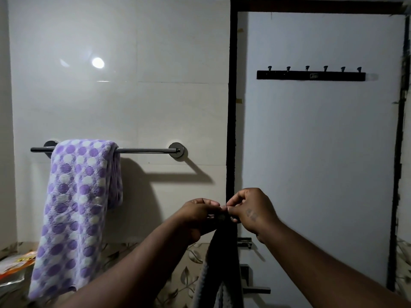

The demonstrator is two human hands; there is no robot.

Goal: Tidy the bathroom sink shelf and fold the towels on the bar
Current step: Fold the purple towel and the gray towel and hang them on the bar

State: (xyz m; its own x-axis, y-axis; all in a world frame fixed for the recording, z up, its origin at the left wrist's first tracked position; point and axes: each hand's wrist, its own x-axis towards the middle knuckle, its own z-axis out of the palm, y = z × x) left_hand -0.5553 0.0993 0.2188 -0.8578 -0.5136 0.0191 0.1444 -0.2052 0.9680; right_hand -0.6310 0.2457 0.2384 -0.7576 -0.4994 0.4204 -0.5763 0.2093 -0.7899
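A purple and white dotted towel (75, 210) hangs folded over the left half of the chrome towel bar (144, 150) on the tiled wall. In front of me a dark grey towel (216, 270) hangs straight down from my two hands. My left hand (198, 215) and my right hand (251, 210) are close together at chest height, each pinching the top edge of the dark towel with fingers and thumb. The lower part of the dark towel runs out of view at the bottom.
A white door (322, 152) in a dark frame fills the right side, with a black hook rail (311, 75) high up and a metal latch and handle (246, 276) low down. Orange and white packets (15, 265) lie at the lower left.
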